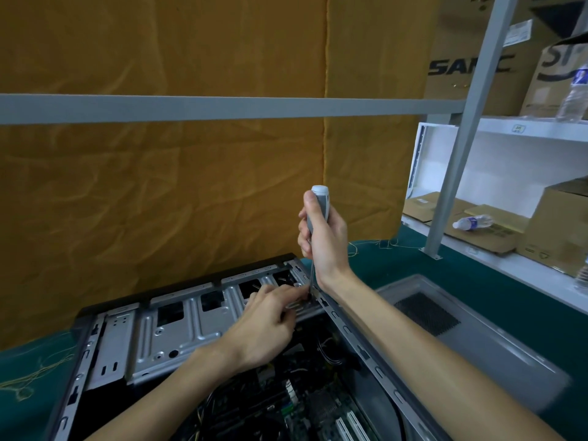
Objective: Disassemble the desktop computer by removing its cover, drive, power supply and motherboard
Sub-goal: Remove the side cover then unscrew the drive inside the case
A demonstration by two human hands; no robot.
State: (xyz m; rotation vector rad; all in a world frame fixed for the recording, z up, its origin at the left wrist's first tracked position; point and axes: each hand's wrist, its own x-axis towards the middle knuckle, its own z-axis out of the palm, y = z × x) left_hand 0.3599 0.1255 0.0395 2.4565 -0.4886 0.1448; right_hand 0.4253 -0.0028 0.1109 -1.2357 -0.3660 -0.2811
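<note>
Right hand (324,237) grips upright screwdriver (319,205); left hand (267,323) fingers pinch its tip.

1. One head-worn, wide-angle view looks forward and down from the person's position.
2. It sits close above the open computer case (178,338), facing an orange cloth backdrop (159,192).

Right hand (324,237) grips screwdriver (318,208) over case (178,326).
</note>
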